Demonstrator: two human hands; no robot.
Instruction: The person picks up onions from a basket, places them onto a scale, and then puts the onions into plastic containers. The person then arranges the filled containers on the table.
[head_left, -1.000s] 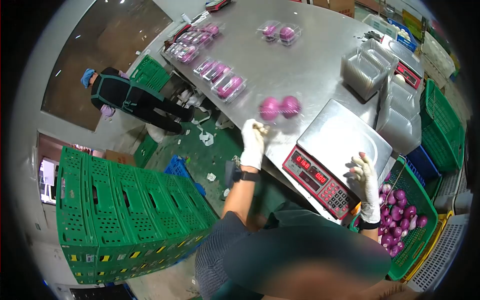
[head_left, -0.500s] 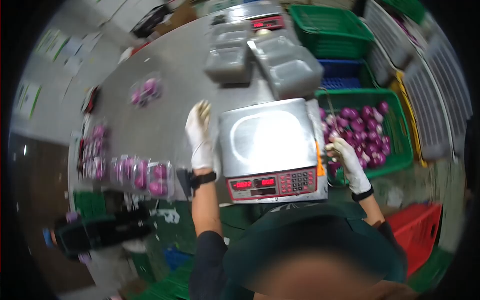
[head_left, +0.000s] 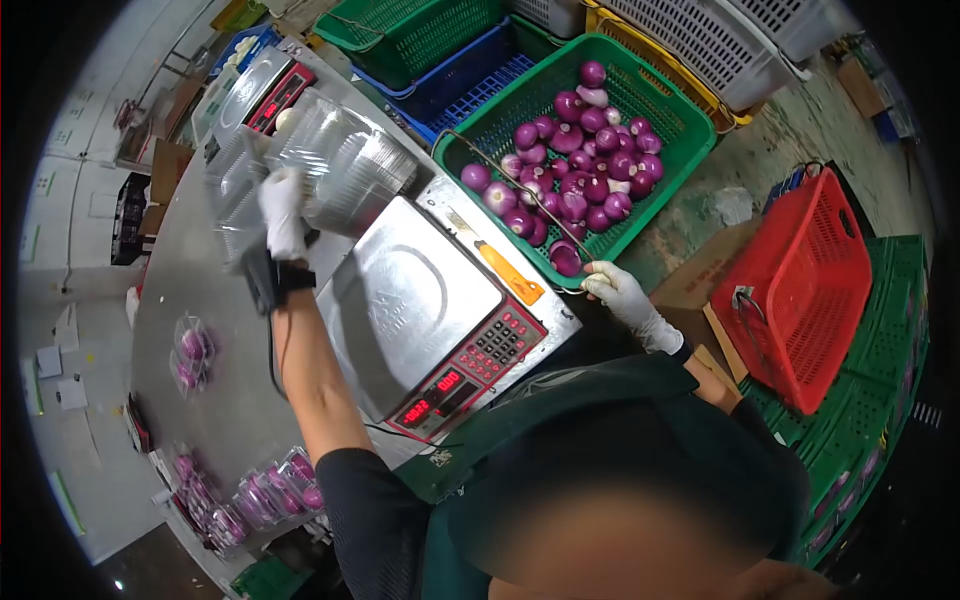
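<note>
The left hand [head_left: 281, 212] reaches a stack of clear trays [head_left: 340, 165] beyond one scale [head_left: 425, 305] on the table [head_left: 185, 300]; its grip is too blurred to tell. The right hand [head_left: 618, 292] clasps the rim of one green basket [head_left: 668, 118] holding roughly thirty purple onions [head_left: 585, 165].

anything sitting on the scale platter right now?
No, the steel platter of the scale is bare; the red onions lie in the green basket beside it.

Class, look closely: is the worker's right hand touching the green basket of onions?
Touching. The head view shows the right hand gripping the near rim of the green basket.
</note>
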